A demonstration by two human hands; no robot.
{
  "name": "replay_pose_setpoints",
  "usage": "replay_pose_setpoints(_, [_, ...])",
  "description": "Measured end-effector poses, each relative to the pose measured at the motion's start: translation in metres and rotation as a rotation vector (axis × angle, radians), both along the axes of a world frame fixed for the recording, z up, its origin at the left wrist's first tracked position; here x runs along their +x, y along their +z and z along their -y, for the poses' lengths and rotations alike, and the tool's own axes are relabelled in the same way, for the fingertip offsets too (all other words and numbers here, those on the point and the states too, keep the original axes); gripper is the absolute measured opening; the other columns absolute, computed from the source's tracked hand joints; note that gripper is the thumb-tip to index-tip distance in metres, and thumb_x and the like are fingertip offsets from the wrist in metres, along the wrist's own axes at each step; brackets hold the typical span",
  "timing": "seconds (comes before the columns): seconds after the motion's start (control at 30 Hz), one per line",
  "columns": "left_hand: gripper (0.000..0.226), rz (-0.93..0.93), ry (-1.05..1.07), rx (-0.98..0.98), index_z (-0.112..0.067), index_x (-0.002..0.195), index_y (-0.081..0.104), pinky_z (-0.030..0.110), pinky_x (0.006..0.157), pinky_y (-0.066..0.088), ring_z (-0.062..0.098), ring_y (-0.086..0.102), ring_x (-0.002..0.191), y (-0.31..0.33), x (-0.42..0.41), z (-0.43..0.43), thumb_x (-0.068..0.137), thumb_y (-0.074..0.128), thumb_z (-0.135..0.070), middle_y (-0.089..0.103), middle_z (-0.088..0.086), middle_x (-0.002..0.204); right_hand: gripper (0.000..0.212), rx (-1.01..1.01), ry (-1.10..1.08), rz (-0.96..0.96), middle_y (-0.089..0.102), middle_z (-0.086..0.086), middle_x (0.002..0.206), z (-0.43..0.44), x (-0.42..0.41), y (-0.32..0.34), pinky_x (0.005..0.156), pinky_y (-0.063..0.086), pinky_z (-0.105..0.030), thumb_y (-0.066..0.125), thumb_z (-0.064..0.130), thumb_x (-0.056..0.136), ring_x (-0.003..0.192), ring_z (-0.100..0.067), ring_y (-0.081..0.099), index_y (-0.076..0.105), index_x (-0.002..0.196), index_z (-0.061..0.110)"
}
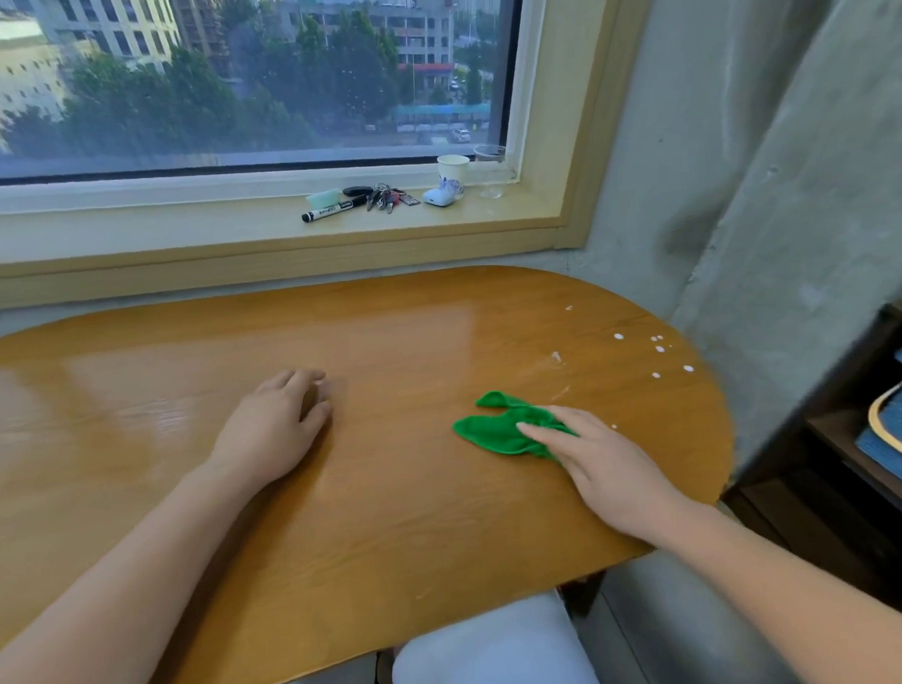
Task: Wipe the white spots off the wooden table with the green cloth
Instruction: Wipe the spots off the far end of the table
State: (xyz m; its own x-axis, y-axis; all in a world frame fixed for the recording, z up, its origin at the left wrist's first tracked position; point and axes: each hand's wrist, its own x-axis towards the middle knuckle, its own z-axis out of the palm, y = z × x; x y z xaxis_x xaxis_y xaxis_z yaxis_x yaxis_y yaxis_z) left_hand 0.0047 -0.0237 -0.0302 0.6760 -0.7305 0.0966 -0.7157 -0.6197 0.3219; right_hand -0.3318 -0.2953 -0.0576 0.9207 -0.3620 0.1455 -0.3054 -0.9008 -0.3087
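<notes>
A green cloth (pixel 498 428) lies crumpled on the glossy wooden table (pixel 383 497), right of centre. My right hand (pixel 604 462) presses down on the cloth's right part, fingers laid over it. Several white spots (pixel 659 349) dot the table's far right end, beyond the cloth, with a faint smear (pixel 556 357) beside them and one tiny spot (pixel 614 426) near my fingers. My left hand (pixel 278 424) rests palm down on the table's middle, fingers loosely curled, holding nothing.
On the window sill behind the table lie a black marker (pixel 332 210), keys (pixel 390 196), a white earbud case (pixel 438 197), a paper cup (pixel 453 172) and a clear glass (pixel 491 169). A concrete wall and a dark shelf (pixel 851 430) stand right.
</notes>
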Motion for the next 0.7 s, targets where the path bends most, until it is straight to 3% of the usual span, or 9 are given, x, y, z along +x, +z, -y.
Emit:
replay_pose_setpoints(0.1, [0.05, -0.014, -0.063, 0.002, -0.031, 0.152, 0.046, 0.043, 0.098, 0.053, 0.027, 0.056, 0.13, 0.0, -0.017, 0.03, 0.106, 0.049, -0.05, 0.056, -0.001, 0.149, 0.046, -0.002, -0.148, 0.023, 0.043, 0.009, 0.164, 0.043, -0.029, 0.0, 0.113, 0.045, -0.047, 0.043, 0.028, 0.113, 0.151, -0.019, 0.037, 0.048, 0.155, 0.048])
replay_pose_setpoints(0.3, [0.05, -0.006, -0.161, 0.011, -0.029, 0.152, 0.045, 0.042, 0.096, 0.052, 0.027, 0.058, 0.127, -0.004, -0.047, 0.076, 0.106, 0.049, -0.049, 0.055, -0.002, 0.149, 0.043, -0.008, -0.435, 0.037, 0.054, -0.011, 0.155, 0.11, -0.078, 0.0, 0.113, 0.043, -0.048, 0.048, 0.017, 0.112, 0.138, -0.037, 0.05, 0.059, 0.15, 0.032])
replay_pose_setpoints(0.43, [0.049, -0.008, -0.199, 0.004, -0.029, 0.151, 0.046, 0.044, 0.102, 0.05, 0.026, 0.055, 0.131, -0.007, -0.057, 0.09, 0.106, 0.049, -0.049, 0.055, -0.002, 0.148, 0.043, -0.01, -0.538, 0.025, 0.05, -0.011, 0.159, 0.115, -0.076, -0.005, 0.116, 0.041, -0.053, 0.044, 0.02, 0.112, 0.142, -0.037, 0.046, 0.058, 0.151, 0.032])
replay_pose_setpoints(0.57, [0.048, 0.0, -0.215, -0.007, -0.029, 0.151, 0.047, 0.045, 0.108, 0.045, 0.024, 0.051, 0.136, -0.012, -0.06, 0.094, 0.107, 0.048, -0.047, 0.053, -0.003, 0.151, 0.046, -0.034, -0.45, -0.012, 0.04, -0.001, 0.167, 0.059, -0.051, 0.002, 0.119, 0.04, -0.056, 0.041, 0.029, 0.112, 0.153, -0.029, 0.036, 0.047, 0.156, 0.04])
replay_pose_setpoints(0.7, [0.049, 0.005, -0.215, -0.004, -0.03, 0.151, 0.047, 0.044, 0.11, 0.043, 0.024, 0.05, 0.138, -0.013, -0.058, 0.096, 0.107, 0.047, -0.049, 0.053, -0.003, 0.151, 0.051, -0.008, -0.212, -0.071, 0.025, 0.009, 0.173, -0.043, -0.024, 0.021, 0.128, 0.019, -0.044, 0.039, 0.024, 0.114, 0.161, -0.019, 0.018, 0.035, 0.161, 0.043])
